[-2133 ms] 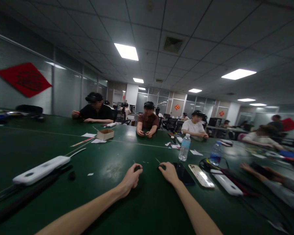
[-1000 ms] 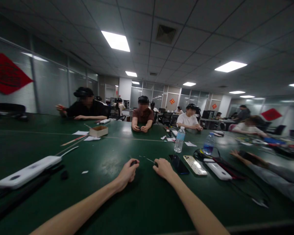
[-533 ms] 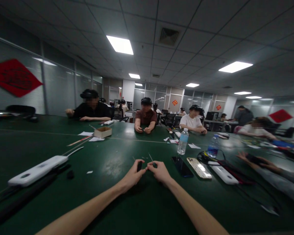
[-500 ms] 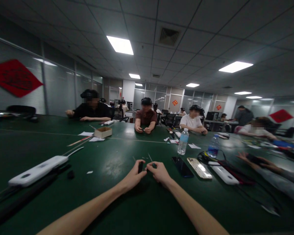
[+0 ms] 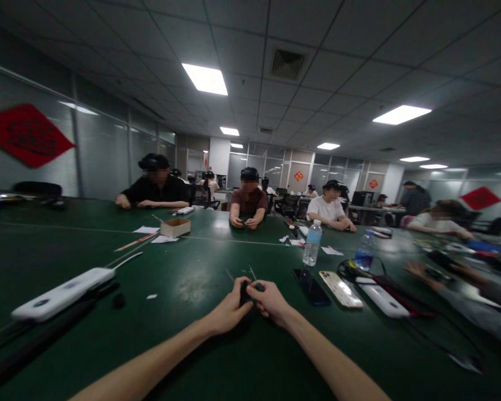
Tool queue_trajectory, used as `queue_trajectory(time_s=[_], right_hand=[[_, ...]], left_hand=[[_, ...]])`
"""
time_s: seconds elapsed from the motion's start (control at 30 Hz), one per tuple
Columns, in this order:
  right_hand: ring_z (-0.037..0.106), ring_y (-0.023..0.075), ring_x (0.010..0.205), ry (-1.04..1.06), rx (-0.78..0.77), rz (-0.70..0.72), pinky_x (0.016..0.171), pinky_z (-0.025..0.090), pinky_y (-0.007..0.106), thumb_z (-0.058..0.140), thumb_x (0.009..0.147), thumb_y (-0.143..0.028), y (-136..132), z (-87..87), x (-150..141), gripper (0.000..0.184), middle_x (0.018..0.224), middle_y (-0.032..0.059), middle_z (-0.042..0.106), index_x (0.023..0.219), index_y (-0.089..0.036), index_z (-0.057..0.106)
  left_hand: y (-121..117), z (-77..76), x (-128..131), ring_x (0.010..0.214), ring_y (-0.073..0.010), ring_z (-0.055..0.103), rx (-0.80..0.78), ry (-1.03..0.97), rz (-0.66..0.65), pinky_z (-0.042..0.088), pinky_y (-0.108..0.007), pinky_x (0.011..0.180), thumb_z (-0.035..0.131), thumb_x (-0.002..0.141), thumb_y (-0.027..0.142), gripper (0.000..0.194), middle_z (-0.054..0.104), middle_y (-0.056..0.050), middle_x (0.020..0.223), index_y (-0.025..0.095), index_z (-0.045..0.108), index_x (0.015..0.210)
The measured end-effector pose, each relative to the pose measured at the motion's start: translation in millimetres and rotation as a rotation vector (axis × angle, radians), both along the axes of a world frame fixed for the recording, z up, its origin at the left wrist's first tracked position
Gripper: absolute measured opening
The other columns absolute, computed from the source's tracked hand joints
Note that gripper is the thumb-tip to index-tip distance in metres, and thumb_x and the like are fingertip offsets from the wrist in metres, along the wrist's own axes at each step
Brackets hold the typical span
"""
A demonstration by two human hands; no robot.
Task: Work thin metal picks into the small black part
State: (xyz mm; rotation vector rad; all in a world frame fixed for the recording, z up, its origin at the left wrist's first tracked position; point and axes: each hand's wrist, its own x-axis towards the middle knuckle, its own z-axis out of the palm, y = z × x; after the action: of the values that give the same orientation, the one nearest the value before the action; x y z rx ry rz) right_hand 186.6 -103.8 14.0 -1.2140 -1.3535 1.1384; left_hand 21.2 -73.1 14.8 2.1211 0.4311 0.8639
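My left hand (image 5: 231,309) grips a small dark object (image 5: 244,292) between thumb and fingers. My right hand (image 5: 271,301) comes in from the other side, its fingertips pinching the base of a thin pale stick (image 5: 253,273) right beside that object. The two hands nearly touch. Another thin stick (image 5: 229,275) points up behind my left hand. On the green table (image 5: 183,262), a black smartphone (image 5: 312,287) and a gold smartphone (image 5: 340,289) lie to the right of my right hand.
A long white device (image 5: 62,287) and a black bar (image 5: 50,328) lie to the left, and a white device (image 5: 382,298) with dark cables to the right. Further off stand a cardboard box (image 5: 175,227) and water bottles (image 5: 312,243). A co-worker's hand (image 5: 417,270) rests at the right.
My hands have moved together from their separate positions and now meet around the small dark object. The view has tilted slightly level.
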Motion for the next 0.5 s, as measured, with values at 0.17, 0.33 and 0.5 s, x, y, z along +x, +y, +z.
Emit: queue_trajectory(time_s=[0.17, 0.33, 0.5], right_hand=[[0.03, 0.0036, 0.033, -0.003, -0.004, 0.001, 0.029, 0.023, 0.014, 0.063, 0.068, -0.056, 2.4, -5.9, 0.1, 0.045, 0.044, -0.0099, 0.039, 0.088, -0.016, 0.054], [0.029, 0.0034, 0.033, 0.002, 0.012, -0.043, 0.03, 0.023, 0.013, 0.061, 0.07, -0.057, 2.6, -6.2, -3.1, 0.047, 0.044, -0.0098, 0.039, 0.09, -0.016, 0.055], [0.03, 0.0031, 0.035, 0.014, -0.027, -0.009, 0.031, 0.024, 0.013, 0.062, 0.069, -0.055, -2.5, 1.0, -2.4, 0.045, 0.045, -0.0102, 0.039, 0.091, -0.016, 0.055]], left_hand=[[-2.9, 4.8, -0.5, 0.1, -0.0166, 0.054, -0.001, 0.0, -0.001, 0.039, -0.031, 0.091, 0.047, 0.084, 0.029, 0.044, 0.055, -0.006, 0.111, 0.021, 0.027, 0.123], [-6.9, 9.6, -0.4, 0.1, -0.0166, 0.054, -0.03, -0.012, 0.007, 0.038, -0.03, 0.091, 0.046, 0.084, 0.029, 0.041, 0.055, -0.006, 0.11, 0.022, 0.03, 0.121], [-8.0, 10.1, 1.2, 0.097, -0.0178, 0.056, -0.06, -0.022, 0.039, 0.038, -0.03, 0.089, 0.046, 0.084, 0.029, 0.038, 0.058, -0.006, 0.107, 0.022, 0.033, 0.119]])
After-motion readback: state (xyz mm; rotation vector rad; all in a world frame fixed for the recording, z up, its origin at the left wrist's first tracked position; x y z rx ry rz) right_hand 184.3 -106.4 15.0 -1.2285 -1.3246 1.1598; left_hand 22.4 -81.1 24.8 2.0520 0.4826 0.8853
